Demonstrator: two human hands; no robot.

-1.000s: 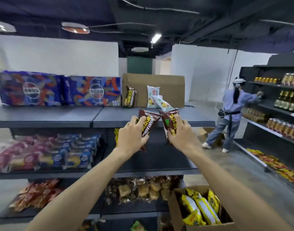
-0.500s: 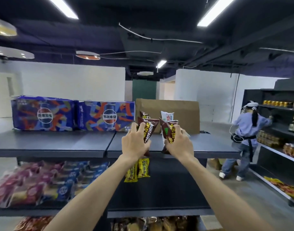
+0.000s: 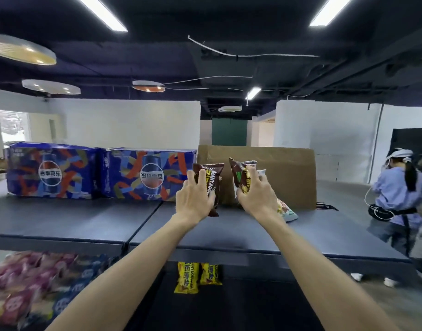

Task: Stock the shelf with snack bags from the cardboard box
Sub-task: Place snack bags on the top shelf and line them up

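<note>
Both arms reach out over the top shelf (image 3: 85, 225), a flat, matt dark-grey board made of two panels meeting at a seam. The left hand (image 3: 193, 199) wraps its fingers round a glossy brown snack bag (image 3: 211, 185), a long, narrow, crinkled foil pack with yellow lettering running up its length; the bag stands almost upright, its crimped top edge up and its bottom end just at the shelf surface. The right hand (image 3: 255, 194) grips a second brown bag (image 3: 241, 174) of the same kind, thumb across its front, the long axis tilted so the top leans to the left, toward the other bag. Under the right hand a pale bag (image 3: 286, 211) lies flat on the shelf, its end pointing toward the front edge. Just behind both hands a plain brown cardboard box (image 3: 289, 173) stands on the shelf, its face smooth and dull. To the left of it sit two shiny shrink-wrapped cola packs (image 3: 97, 173), blue with red and gold ribbons. On the shelf below, two yellow bags (image 3: 197, 277) stand upright side by side, and soft pink and blue packets (image 3: 33, 285) are heaped at the left. At the far right another person (image 3: 401, 194) in a light-blue top stands facing away.
</note>
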